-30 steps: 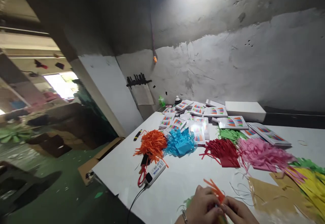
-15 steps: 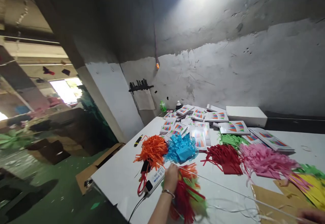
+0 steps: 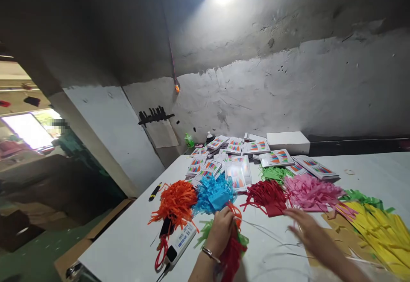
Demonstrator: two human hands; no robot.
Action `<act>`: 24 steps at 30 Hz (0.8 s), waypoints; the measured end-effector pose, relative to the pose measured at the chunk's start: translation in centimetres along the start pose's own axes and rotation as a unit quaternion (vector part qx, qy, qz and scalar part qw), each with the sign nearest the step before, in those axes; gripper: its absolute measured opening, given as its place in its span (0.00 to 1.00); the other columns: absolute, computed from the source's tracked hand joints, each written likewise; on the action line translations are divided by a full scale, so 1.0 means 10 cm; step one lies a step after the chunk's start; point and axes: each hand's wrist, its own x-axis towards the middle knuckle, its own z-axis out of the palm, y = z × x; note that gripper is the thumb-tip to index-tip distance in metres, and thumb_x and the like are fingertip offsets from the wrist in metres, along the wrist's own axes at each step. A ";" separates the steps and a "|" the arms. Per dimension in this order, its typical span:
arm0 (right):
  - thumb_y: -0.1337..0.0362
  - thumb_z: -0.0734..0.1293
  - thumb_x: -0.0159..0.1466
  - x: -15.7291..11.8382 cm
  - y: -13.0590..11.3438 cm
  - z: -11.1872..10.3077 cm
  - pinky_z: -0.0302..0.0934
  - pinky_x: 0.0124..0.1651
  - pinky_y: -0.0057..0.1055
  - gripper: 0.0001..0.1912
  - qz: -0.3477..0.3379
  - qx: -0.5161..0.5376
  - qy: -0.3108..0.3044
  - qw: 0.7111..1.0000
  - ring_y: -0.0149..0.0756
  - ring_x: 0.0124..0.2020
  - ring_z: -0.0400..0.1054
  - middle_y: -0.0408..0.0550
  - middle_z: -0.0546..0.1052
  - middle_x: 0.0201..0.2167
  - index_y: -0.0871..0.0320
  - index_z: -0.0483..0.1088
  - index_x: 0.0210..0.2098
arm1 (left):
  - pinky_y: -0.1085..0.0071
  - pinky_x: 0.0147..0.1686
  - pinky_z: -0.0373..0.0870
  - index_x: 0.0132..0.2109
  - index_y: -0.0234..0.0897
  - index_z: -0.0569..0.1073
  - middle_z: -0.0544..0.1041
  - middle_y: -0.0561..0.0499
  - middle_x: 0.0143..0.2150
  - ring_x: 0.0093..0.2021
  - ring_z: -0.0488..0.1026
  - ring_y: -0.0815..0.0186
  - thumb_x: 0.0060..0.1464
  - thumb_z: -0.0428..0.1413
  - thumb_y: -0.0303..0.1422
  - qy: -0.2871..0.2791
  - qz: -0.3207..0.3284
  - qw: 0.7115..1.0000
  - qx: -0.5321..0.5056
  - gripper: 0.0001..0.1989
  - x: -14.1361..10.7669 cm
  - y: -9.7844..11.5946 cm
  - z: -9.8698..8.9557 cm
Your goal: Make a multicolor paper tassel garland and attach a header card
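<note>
My left hand [image 3: 221, 226], a bracelet on its wrist, is closed around a white string [image 3: 261, 227]. Red, green and orange paper tassels [image 3: 231, 252] hang from the string below and beside the fingers. To the right, my right hand [image 3: 306, 231] has its fingers stretched apart over the table, slightly blurred, and appears to hold nothing. Its fingertips are near the dark red tassel bundle [image 3: 269, 196] and the pink tassel bundle [image 3: 310, 192]. Just beyond my left hand lies the blue tassel bundle [image 3: 215, 194], with the orange tassel bundle [image 3: 175, 201] to its left.
Printed packets [image 3: 235, 175] are piled at the back, beside a white box [image 3: 288, 142]. A power strip [image 3: 181, 243] and a yellow-black cutter [image 3: 155, 191] lie on the left of the white table [image 3: 118, 239]. Yellow tassels [image 3: 378, 235] rest on brown card at the right.
My right hand has come from the lower right corner up toward the middle, fingers now apart. The view has turned right; my left hand still grips the string.
</note>
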 end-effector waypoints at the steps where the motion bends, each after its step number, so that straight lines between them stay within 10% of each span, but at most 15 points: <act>1: 0.58 0.67 0.59 0.03 -0.13 0.18 0.59 0.62 0.49 0.20 -0.018 0.015 -0.026 0.999 0.53 0.59 0.66 0.52 0.75 0.56 0.45 0.73 0.51 | 0.62 0.46 0.67 0.40 0.41 0.76 0.77 0.48 0.43 0.43 0.72 0.59 0.67 0.45 0.32 -0.010 0.020 1.000 -0.009 0.14 -0.02 0.13 0.04; 7: 0.56 0.61 0.62 0.03 -0.55 0.83 0.61 0.47 0.46 0.12 -0.069 0.097 -0.128 0.985 0.48 0.38 0.71 0.46 0.79 0.31 0.48 0.74 0.27 | 0.63 0.46 0.68 0.38 0.41 0.75 0.78 0.48 0.42 0.41 0.73 0.61 0.66 0.48 0.33 -0.062 0.076 0.994 -0.052 0.13 -0.20 0.44 0.13; 14: 0.48 0.57 0.64 -0.18 -0.41 0.82 0.59 0.34 0.36 0.19 0.027 0.228 -0.119 0.966 0.40 0.29 0.66 0.40 0.71 0.23 0.51 0.66 0.24 | 0.56 0.54 0.64 0.41 0.45 0.70 0.78 0.48 0.41 0.45 0.72 0.57 0.61 0.49 0.32 -0.090 0.086 0.968 -0.219 0.06 -0.38 0.38 0.25; 19: 0.49 0.61 0.61 -0.24 -0.38 0.70 0.54 0.32 0.34 0.18 0.069 0.253 -0.101 0.960 0.37 0.27 0.61 0.39 0.66 0.20 0.53 0.68 0.23 | 0.66 0.33 0.68 0.37 0.44 0.68 0.76 0.51 0.32 0.31 0.72 0.60 0.62 0.47 0.36 -0.149 0.000 0.938 -0.313 0.07 -0.39 0.43 0.26; 24: 0.54 0.72 0.50 -0.35 -0.45 0.57 0.48 0.31 0.32 0.20 0.057 0.230 -0.129 0.963 0.34 0.25 0.56 0.33 0.63 0.19 0.51 0.74 0.42 | 0.68 0.37 0.68 0.37 0.44 0.70 0.76 0.53 0.33 0.34 0.72 0.61 0.56 0.50 0.28 -0.154 0.039 0.927 -0.339 0.06 -0.40 0.60 0.03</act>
